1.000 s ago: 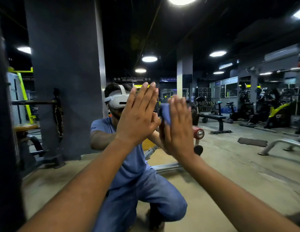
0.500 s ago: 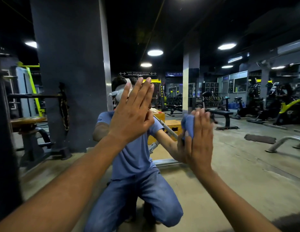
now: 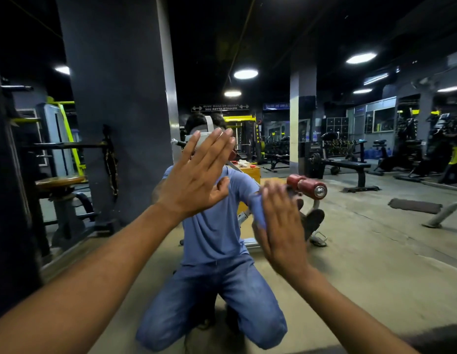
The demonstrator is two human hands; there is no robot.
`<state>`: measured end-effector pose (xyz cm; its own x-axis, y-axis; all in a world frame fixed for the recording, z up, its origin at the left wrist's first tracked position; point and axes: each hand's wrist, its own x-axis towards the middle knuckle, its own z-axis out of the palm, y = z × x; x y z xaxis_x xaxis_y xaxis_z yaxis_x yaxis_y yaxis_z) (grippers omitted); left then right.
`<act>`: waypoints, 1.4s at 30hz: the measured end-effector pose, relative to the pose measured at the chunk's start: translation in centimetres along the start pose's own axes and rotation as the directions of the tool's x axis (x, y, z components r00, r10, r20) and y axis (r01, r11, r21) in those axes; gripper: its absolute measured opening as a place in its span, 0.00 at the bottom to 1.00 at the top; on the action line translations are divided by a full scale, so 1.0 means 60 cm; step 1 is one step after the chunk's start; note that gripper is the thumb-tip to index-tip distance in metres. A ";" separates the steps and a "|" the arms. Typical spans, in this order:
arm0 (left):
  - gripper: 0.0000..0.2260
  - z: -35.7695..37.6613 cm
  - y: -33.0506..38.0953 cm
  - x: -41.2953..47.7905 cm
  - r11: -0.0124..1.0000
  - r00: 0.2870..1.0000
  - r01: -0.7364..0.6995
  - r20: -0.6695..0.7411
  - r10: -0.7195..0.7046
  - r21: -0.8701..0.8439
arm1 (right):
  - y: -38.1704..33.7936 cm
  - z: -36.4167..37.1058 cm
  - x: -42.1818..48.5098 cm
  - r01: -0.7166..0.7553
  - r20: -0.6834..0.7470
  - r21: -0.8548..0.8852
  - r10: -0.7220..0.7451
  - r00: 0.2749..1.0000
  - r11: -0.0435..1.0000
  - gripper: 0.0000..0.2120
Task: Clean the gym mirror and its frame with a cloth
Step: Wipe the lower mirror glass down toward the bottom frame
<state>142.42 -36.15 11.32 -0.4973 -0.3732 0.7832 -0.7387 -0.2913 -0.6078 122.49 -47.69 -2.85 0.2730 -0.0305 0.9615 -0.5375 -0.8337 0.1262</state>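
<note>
Facing mirror [image 3: 375, 238]: pillar [image 3: 115, 98] L, red-roller bench [image 3: 307, 187] R.

Mirror [image 3: 375, 251] carries left palm [image 3: 194, 180] flat on glass, blue cloth [image 3: 258, 210] pressed w/ right hand [image 3: 283, 226].

I am crouched in a gym, facing its wall mirror [image 3: 375, 251]. Reflected in the glass are a flat weight bench [image 3: 348, 166], a dumbbell rack [image 3: 337, 144], red roller pads [image 3: 307, 186] on a machine, yellow-framed racks [image 3: 238, 120], exercise bikes [image 3: 446, 152], dark pillars [image 3: 115, 98] and a sign [image 3: 220, 107] about putting weights back after use.
</note>
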 end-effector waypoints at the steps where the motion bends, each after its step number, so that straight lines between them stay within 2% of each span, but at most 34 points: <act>1: 0.33 -0.002 0.000 0.000 1.000 1.000 -0.010 0.012 0.010 -0.009 | 0.004 -0.003 -0.028 0.130 0.098 -0.033 -0.127 0.987 0.991 0.33; 2: 0.33 -0.005 -0.004 -0.004 0.999 0.999 -0.027 0.029 0.028 -0.019 | 0.018 -0.009 -0.042 0.202 0.138 -0.058 -0.192 0.972 0.978 0.34; 3: 0.34 -0.009 -0.014 -0.012 0.999 0.998 -0.043 0.045 0.044 -0.024 | 0.032 -0.015 -0.037 0.195 0.117 -0.073 -0.186 0.976 0.978 0.34; 5: 0.34 -0.021 -0.048 -0.039 0.999 0.997 -0.037 0.067 0.037 0.000 | 0.044 -0.025 0.019 -0.021 -0.040 -0.042 0.019 0.999 0.999 0.31; 7: 0.34 -0.032 -0.085 -0.070 0.999 0.996 0.018 0.083 -0.022 0.047 | 0.034 -0.036 0.110 -0.257 -0.175 0.037 0.259 0.950 0.966 0.29; 8: 0.35 -0.035 -0.097 -0.084 0.997 0.994 0.054 0.094 -0.059 0.058 | 0.021 -0.036 0.151 -0.302 -0.188 0.058 0.307 0.933 0.952 0.30; 10: 0.35 -0.035 -0.102 -0.104 0.992 0.987 0.108 0.112 -0.115 0.060 | -0.016 -0.021 0.193 -0.231 -0.143 0.038 0.234 0.962 0.972 0.31; 12: 0.35 -0.032 -0.095 -0.110 0.990 0.984 0.130 0.114 -0.136 0.057 | -0.048 0.003 0.177 0.042 -0.027 -0.029 -0.042 0.999 0.999 0.35; 14: 0.34 -0.031 -0.089 -0.111 0.988 0.983 0.142 0.106 -0.147 0.053 | -0.048 0.013 0.131 0.370 0.116 -0.088 -0.359 0.926 0.925 0.36; 15: 0.34 -0.031 -0.088 -0.110 0.988 0.983 0.146 0.106 -0.151 0.054 | -0.033 0.010 0.117 0.464 0.155 -0.110 -0.446 0.882 0.879 0.35; 16: 0.34 -0.032 -0.088 -0.109 0.987 0.982 0.148 0.113 -0.154 0.056 | -0.014 0.000 0.116 0.486 0.153 -0.123 -0.467 0.871 0.865 0.34; 17: 0.34 -0.032 -0.088 -0.110 0.987 0.980 0.146 0.127 -0.153 0.060 | 0.004 -0.010 0.127 0.436 0.115 -0.130 -0.423 0.899 0.891 0.33; 19: 0.34 -0.032 -0.086 -0.112 0.987 0.978 0.141 0.146 -0.152 0.080 | 0.025 -0.027 0.179 0.180 -0.026 -0.086 -0.183 0.983 0.980 0.32; 21: 0.34 -0.031 -0.083 -0.111 0.984 0.975 0.145 0.153 -0.160 0.104 | 0.020 -0.033 0.249 -0.030 -0.134 -0.021 0.027 0.991 0.999 0.31; 22: 0.34 -0.031 -0.080 -0.109 0.982 0.973 0.151 0.158 -0.167 0.110 | 0.004 -0.032 0.274 -0.067 -0.145 -0.008 0.065 0.987 0.998 0.31; 23: 0.34 -0.031 -0.078 -0.108 0.981 0.971 0.160 0.161 -0.176 0.113 | -0.016 -0.026 0.286 -0.051 -0.145 0.000 0.050 0.988 0.999 0.31; 25: 0.34 -0.031 -0.075 -0.109 0.979 0.968 0.175 0.160 -0.191 0.109 | -0.050 -0.009 0.267 0.128 -0.081 0.010 -0.127 0.989 0.992 0.31; 27: 0.34 -0.031 -0.074 -0.112 0.980 0.970 0.174 0.153 -0.188 0.099 | -0.056 0.003 0.214 0.370 0.048 -0.004 -0.370 0.928 0.929 0.31; 29: 0.34 -0.032 -0.074 -0.111 0.980 0.971 0.175 0.145 -0.187 0.095 | -0.030 0.001 0.186 0.476 0.101 -0.029 -0.471 0.876 0.879 0.32; 31: 0.34 -0.030 -0.074 -0.111 0.979 0.969 0.182 0.150 -0.194 0.095 | -0.008 -0.008 0.204 0.422 0.040 -0.062 -0.420 0.907 0.905 0.31; 33: 0.33 -0.028 -0.074 -0.113 0.980 0.969 0.182 0.152 -0.194 0.084 | -0.007 -0.017 0.249 0.253 -0.042 -0.077 -0.256 0.966 0.964 0.31; 36: 0.33 -0.024 -0.073 -0.113 0.982 0.973 0.175 0.143 -0.183 0.067 | -0.052 -0.015 0.307 0.057 -0.131 -0.032 -0.061 0.990 0.998 0.32; 38: 0.33 -0.023 -0.076 -0.114 0.984 0.975 0.172 0.131 -0.177 0.051 | -0.091 -0.001 0.305 0.098 -0.125 -0.012 -0.099 0.987 0.995 0.31; 40: 0.33 -0.027 -0.084 -0.115 0.989 0.983 0.144 0.115 -0.145 0.017 | -0.105 0.011 0.267 0.246 -0.039 -0.032 -0.247 0.968 0.969 0.32; 42: 0.32 -0.038 -0.105 -0.125 0.995 0.989 0.100 0.116 -0.097 -0.020 | -0.090 0.011 0.217 0.401 0.066 -0.099 -0.396 0.916 0.911 0.34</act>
<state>149.78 -29.49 9.59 -0.3672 -0.4424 0.8182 -0.7936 -0.3098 -0.5237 129.50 -43.96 8.84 0.5159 0.2656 0.8145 -0.4589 -0.7171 0.5246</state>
